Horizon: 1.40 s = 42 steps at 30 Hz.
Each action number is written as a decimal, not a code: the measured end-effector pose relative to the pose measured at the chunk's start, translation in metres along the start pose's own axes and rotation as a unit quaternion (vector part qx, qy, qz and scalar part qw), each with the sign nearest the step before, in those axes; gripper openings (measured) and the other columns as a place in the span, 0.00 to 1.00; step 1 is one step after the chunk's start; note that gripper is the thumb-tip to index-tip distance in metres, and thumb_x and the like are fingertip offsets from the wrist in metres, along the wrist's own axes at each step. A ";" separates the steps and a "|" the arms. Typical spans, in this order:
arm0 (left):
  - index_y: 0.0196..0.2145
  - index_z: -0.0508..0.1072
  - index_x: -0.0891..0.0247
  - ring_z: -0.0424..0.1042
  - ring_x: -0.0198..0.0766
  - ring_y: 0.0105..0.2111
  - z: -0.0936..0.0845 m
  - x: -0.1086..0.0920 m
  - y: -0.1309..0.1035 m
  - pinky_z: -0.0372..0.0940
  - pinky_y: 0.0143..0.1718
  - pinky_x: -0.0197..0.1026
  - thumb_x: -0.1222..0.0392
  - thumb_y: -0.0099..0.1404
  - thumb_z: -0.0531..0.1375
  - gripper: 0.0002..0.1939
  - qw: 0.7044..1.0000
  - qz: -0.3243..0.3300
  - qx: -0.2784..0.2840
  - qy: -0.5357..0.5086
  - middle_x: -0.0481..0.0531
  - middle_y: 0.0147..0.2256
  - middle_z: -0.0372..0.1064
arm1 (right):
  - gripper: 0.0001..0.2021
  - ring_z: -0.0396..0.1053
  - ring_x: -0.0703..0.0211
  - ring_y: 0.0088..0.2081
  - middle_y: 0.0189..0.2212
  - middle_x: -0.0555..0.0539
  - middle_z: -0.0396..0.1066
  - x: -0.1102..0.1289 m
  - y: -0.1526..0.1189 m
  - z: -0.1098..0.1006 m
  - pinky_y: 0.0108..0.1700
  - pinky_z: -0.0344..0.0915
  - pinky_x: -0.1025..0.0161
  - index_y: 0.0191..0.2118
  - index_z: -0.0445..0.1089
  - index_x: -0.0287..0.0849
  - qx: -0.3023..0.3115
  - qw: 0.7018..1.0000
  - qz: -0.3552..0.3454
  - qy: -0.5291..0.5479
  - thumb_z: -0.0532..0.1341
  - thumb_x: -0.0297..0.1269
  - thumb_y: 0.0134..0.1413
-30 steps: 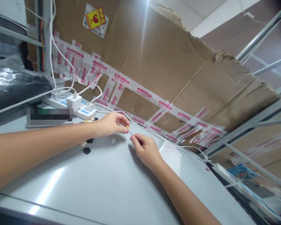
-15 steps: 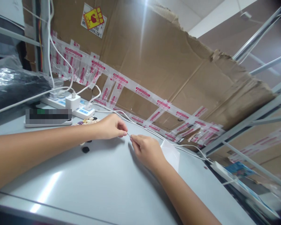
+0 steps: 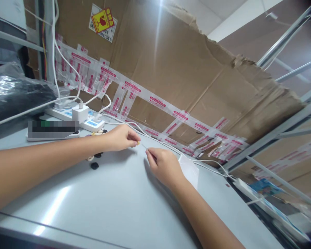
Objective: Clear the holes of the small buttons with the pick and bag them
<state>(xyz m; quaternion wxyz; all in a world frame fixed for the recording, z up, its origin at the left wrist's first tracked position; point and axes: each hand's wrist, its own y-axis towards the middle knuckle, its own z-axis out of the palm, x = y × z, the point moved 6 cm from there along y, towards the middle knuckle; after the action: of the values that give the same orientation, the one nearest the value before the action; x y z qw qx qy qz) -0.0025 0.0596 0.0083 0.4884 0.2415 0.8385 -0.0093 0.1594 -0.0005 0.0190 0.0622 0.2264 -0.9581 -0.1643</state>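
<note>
My left hand [image 3: 123,137] is closed in a pinch above the grey table [image 3: 98,207]. A small yellowish piece [image 3: 138,143] shows at its fingertips. Just to the right, my right hand [image 3: 164,165] pinches a thin, pale, needle-like stick [image 3: 143,146], whose tip points at the yellowish piece. A small gap seems to lie between tip and piece. Behind and below my left wrist are several small loose pieces, among them a black one [image 3: 94,166] and a cream one [image 3: 90,158]; my forearm hides part of this pile.
A white power strip [image 3: 93,124] with a white charger [image 3: 80,112] and cables stands at the back left. In front of it lies a flat device [image 3: 53,131], blurred out. White paper [image 3: 191,171] lies behind my right wrist. A taped cardboard sheet [image 3: 155,69] walls the back.
My hands have drawn slightly apart, the left one moving a little left. The yellowish piece at my left fingertips and more of the thin stick now show.
</note>
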 end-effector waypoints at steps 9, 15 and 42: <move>0.41 0.78 0.63 0.78 0.39 0.37 0.003 -0.003 -0.003 0.71 0.43 0.40 0.60 0.57 0.66 0.12 0.993 -0.024 0.020 -0.113 0.50 0.34 0.79 | 0.20 0.64 0.62 0.25 0.21 0.54 0.66 -0.003 0.001 0.002 0.30 0.54 0.66 0.32 0.69 0.45 0.034 0.992 0.020 0.123 0.45 0.44 0.70; 0.41 0.78 0.62 0.77 0.37 0.37 0.002 -0.003 -0.004 0.71 0.44 0.40 0.60 0.58 0.66 0.12 0.991 -0.029 0.022 -0.127 0.50 0.34 0.79 | 0.18 0.65 0.61 0.27 0.24 0.52 0.68 -0.002 -0.001 0.004 0.32 0.53 0.65 0.30 0.66 0.44 0.051 0.993 0.016 0.110 0.47 0.40 0.70; 0.34 0.81 0.63 0.76 0.40 0.31 0.011 -0.016 -0.009 0.65 0.30 0.38 0.60 0.56 0.61 0.10 0.999 0.014 -0.043 0.022 0.49 0.30 0.79 | 0.16 0.65 0.57 0.23 0.26 0.41 0.74 0.009 -0.007 0.006 0.28 0.38 0.58 0.34 0.71 0.39 0.043 0.991 0.044 -0.116 0.49 0.37 0.69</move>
<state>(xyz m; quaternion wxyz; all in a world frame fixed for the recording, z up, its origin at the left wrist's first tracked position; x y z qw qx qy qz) 0.0091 0.0431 0.0140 0.4797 0.2325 0.8451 0.0391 0.1537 -0.0088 0.0112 -0.0522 0.1657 -0.9740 -0.1457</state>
